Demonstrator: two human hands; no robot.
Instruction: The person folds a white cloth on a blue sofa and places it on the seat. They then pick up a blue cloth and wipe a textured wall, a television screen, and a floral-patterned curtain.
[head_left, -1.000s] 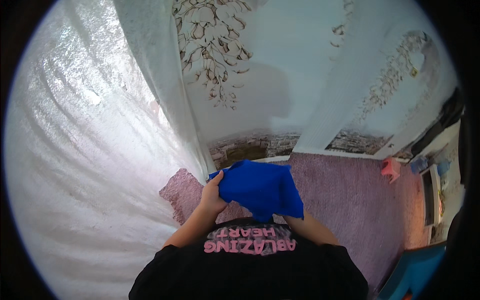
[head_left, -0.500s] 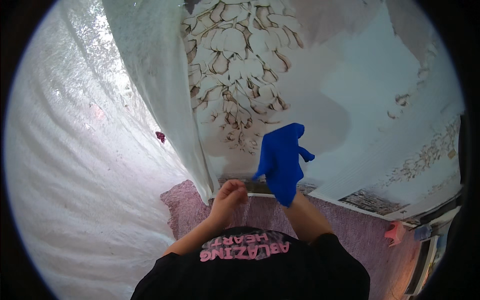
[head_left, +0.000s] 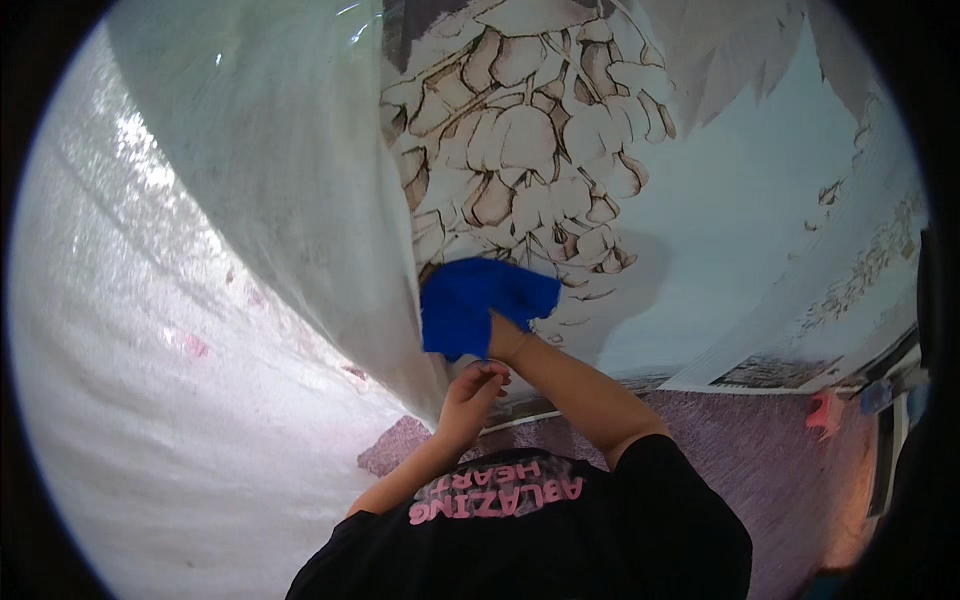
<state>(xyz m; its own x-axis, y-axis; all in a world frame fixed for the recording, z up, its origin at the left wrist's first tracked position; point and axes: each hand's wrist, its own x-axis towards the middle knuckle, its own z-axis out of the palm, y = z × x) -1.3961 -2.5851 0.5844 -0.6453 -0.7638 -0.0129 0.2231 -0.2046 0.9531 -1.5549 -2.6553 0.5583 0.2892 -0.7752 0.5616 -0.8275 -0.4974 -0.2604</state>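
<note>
A blue cloth (head_left: 465, 300) lies spread against the wall mural, by the edge of the pale curtain. It covers most of my right hand (head_left: 503, 333); only the back of the hand near the wrist shows, and the fingers are hidden under the fabric. My right forearm reaches across to the left. Just below the cloth's lower edge is my left hand (head_left: 472, 395), its fingers loosely curled in with nothing visible in them. Behind the cloth, the wall mural (head_left: 525, 140) shows brown-outlined hanging blossoms on a pale ground.
A sheer white curtain (head_left: 240, 400) fills the left side, with a greyer curtain panel (head_left: 300, 180) beside the mural. Purple carpet (head_left: 740, 470) lies below. At the right, a pink stool (head_left: 825, 413) stands near the wall's lower edge.
My right hand has swung left with the blue cloth, from the plain wall area to the curtain's edge. The left hand has shifted slightly right, and the view has moved nearer the mural.
</note>
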